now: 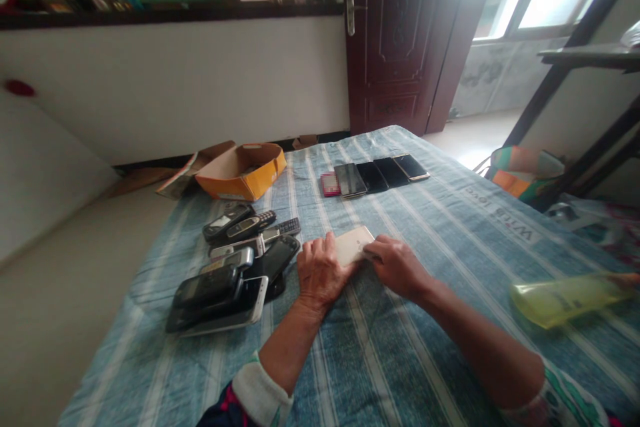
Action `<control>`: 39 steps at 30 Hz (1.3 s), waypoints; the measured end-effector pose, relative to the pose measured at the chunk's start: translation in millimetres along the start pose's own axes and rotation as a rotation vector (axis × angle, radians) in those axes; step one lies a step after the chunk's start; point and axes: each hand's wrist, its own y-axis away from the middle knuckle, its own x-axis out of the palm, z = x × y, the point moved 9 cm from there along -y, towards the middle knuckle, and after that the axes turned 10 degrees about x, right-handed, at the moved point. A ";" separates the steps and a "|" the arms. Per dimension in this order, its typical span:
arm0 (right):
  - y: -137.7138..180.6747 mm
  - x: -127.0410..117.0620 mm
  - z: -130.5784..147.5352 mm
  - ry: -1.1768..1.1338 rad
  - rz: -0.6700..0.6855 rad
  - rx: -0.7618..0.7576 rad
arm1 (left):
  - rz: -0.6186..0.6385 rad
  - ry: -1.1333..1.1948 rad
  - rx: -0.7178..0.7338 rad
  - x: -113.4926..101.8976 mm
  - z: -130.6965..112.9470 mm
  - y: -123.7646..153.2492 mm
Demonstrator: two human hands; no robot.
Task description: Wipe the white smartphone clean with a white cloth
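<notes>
Pale phone (354, 244) between two hands, with further handsets

We record the pale phone near the middle of the blue striped cloth (425, 233), its plain face upward. The left hand (320, 272) grasps its left end, fingers laid across it. The right hand (400, 267) pinches at its right end, thumb and fingers drawn together; what exactly lies between the fingertips we cannot tell.

Left of the left hand, and near it, we count a pile (230, 267) of older handsets, mostly black and silver, some with keypads, several overlapping. Lowest toward us lies a flat handset (257, 300) with a light edge, partly covered by black ones.

Beyond the hands, we list a slanting row: one pink-framed item (330, 185), then four dark-screened handsets (373, 177) side by side, the rightmost light-edged.

Behind the pile we enter one orange box (265, 179), open at the top. On the right side of the cloth, well apart from the hands, lies a translucent yellow bag (560, 299). Past the far edge we note a dark red door (400, 47) with a metal handle (351, 16).
</notes>
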 end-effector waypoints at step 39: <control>-8.2 6.5 21.8 0.223 -0.130 -0.191 | -0.041 0.325 0.046 1.8 13.3 28.5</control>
